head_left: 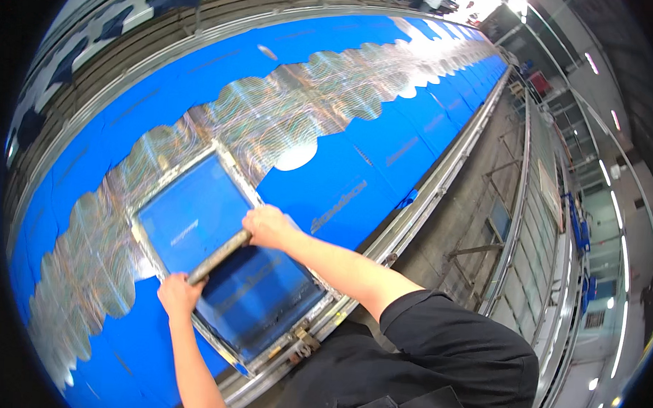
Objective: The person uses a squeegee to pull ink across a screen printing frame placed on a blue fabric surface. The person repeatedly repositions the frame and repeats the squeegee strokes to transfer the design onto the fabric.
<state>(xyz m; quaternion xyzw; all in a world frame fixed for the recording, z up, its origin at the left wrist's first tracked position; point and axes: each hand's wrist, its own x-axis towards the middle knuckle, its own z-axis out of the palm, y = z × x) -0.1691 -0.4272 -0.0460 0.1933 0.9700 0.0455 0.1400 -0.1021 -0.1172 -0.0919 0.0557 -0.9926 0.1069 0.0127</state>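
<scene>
Here both hands close around a long squeegee bar [219,256]: the left hand [179,295] wraps its lower end, the right hand [268,227] its upper end, probably so pressure spreads evenly along the blade. The bar lies across a metal-framed printing screen [147,239] in the lower left of the frame, on a long blue table [386,145]. Its long axis runs diagonally, from lower left up to the right (roughly crosswise to the table's length). A silvery printed band [316,96] stretches toward the upper right.
</scene>
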